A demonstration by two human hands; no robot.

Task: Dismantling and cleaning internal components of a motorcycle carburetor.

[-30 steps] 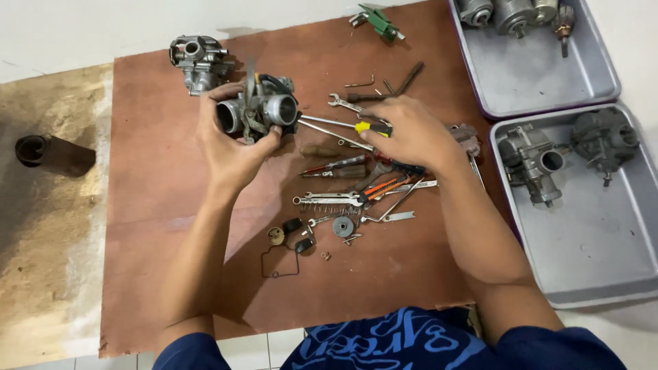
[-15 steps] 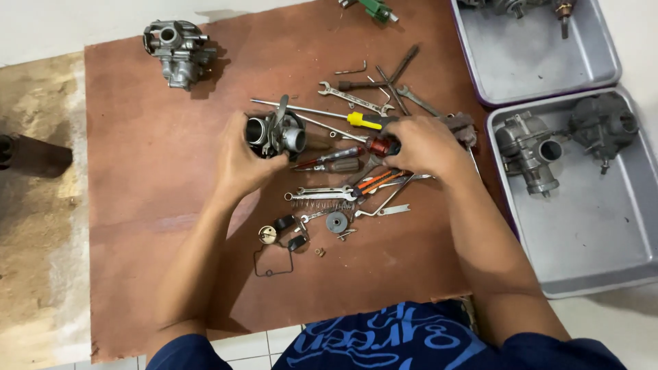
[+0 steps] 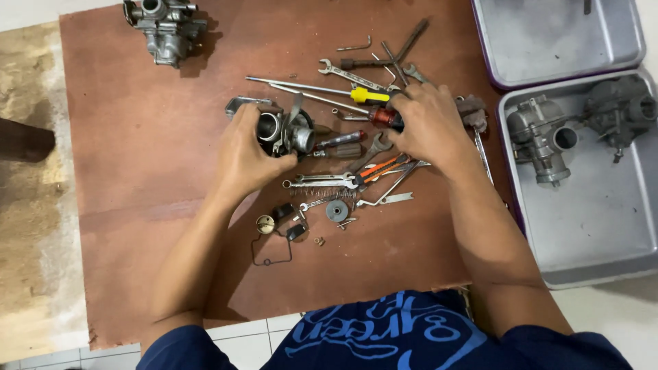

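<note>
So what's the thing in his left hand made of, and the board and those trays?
The carburetor in the left hand looks like cast metal: dull grey, bumpy, slightly shiny. The board seems to be reddish-brown plywood; its edges look chipped. The trays look like thin, matte silver metal, probably aluminium, with rounded rims.

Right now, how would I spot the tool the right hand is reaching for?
Find the brown board, then the tool pile at its middle. The right hand rests on a screwdriver with a dark red handle, just below the yellow-handled one.
</note>
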